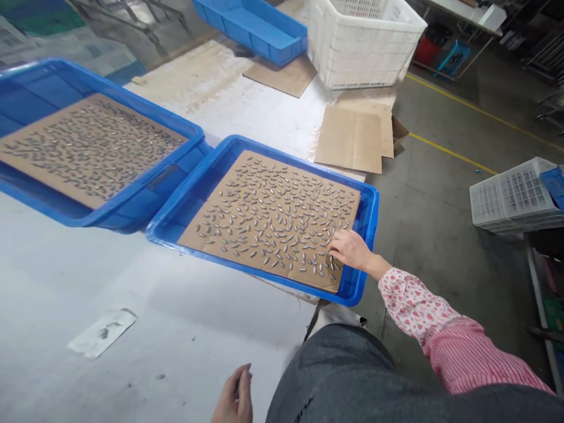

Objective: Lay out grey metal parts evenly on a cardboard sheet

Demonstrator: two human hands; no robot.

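Note:
Small silvery, spindle-shaped metal pieces [282, 222] lie spread over a cardboard sheet [194, 235] inside a blue plastic tray [259, 271]. My right hand [350, 248] reaches over the tray's right side, its fingers bent and drawn together at the cardboard among the pieces. Whatever its fingertips pinch is too small to make out. My left hand [235, 396] is low in the view, over the white table [185, 329] and away from the tray. Its thumb and fingers are curled together, with something dark between them that I cannot identify.
A second blue tray [127, 220] with similar pieces on cardboard adjoins at left. Behind stand a white crate [370, 56], a lighter blue bin [264, 35] and cardboard sheets [350, 138]. A white slip [103, 333] lies on the table. Stacked crates [513, 197] stand at right.

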